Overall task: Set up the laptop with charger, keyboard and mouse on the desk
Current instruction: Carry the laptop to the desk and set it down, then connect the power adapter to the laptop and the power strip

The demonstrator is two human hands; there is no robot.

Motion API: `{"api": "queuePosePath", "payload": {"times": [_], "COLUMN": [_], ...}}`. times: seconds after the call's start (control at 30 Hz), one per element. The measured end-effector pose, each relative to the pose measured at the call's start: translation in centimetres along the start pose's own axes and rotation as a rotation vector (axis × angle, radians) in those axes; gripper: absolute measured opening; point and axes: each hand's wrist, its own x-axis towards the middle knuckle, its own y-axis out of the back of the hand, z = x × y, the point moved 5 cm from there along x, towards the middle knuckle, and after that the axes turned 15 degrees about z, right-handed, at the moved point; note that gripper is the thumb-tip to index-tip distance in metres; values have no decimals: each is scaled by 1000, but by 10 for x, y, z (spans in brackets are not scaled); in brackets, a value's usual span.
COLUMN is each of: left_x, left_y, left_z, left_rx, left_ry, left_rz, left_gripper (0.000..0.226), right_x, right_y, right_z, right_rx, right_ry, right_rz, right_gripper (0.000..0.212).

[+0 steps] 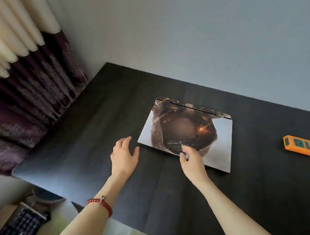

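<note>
Laptop first, from my head view: it lies closed and flat on the dark desk, toward the far edge and a little right of the middle, hinge side facing the wall. Its lid carries a printed picture skin (brown and gold, partly blurred, so I won't say what it depicts).

Right hand is at the laptop's near edge. Its fingers are curled, thumb and fingertips closed on that front lip of the lid, a light pinch as far as I can read it; the lid itself looks shut against the base.

Left hand sits just beside the laptop's near left corner, above the desk, not touching the machine. Fingers spread and relaxed, nothing in it. I can't tell whether the palm actually rests on the desk surface. A red bead bracelet rings that wrist.

Over at the desk's right edge lies an orange power strip, well apart from the laptop, partly cut off by the frame.

Down past the desk's near left corner, below desk level, I see a dark keyboard (only part of it shows, and what it rests on is unclear). Left of the desk hangs a curtain, cream above and purple below. Pale blue-grey wall behind the far edge.
</note>
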Motion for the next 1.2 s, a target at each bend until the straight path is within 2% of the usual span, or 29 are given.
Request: {"api": "queuePosePath", "payload": {"times": [0.27, 0.37, 0.5, 0.67, 0.8, 0.9, 1.07, 1.2], "left_x": [-103, -144, -197, -243, -254, -237, -173, -122], "left_y": [148, 204, 271, 319, 332, 318, 264, 203], "left_z": [-136, -197, -287, -391, -475, -523, -595, -645], "left_rx": [16, 27, 18, -39, -8, 37, 204, 364], "left_ry": [249, 392, 619, 813, 933, 949, 778, 603], "left_rz": [273, 384, 519, 555, 462, 350, 102, -96], "left_gripper": [39, 33, 37, 38, 40, 48, 69, 93], "right_x": [-139, -193, -276, -365, -426, -439, -417, -394], "right_y": [-91, -133, -198, -288, -365, -419, -509, -572], "right_z": [-92, -127, -175, -223, -242, -239, -238, -235], "right_rx": [81, 63, 22, -74, -181, -308, -496, -511], "right_ry": [257, 369, 531, 620, 644, 666, 824, 914], "right_rz": [-413, -539, -719, -893, -1006, -1009, -872, -815], "right_gripper": [28, 28, 28, 32, 34, 37, 45, 49]}}
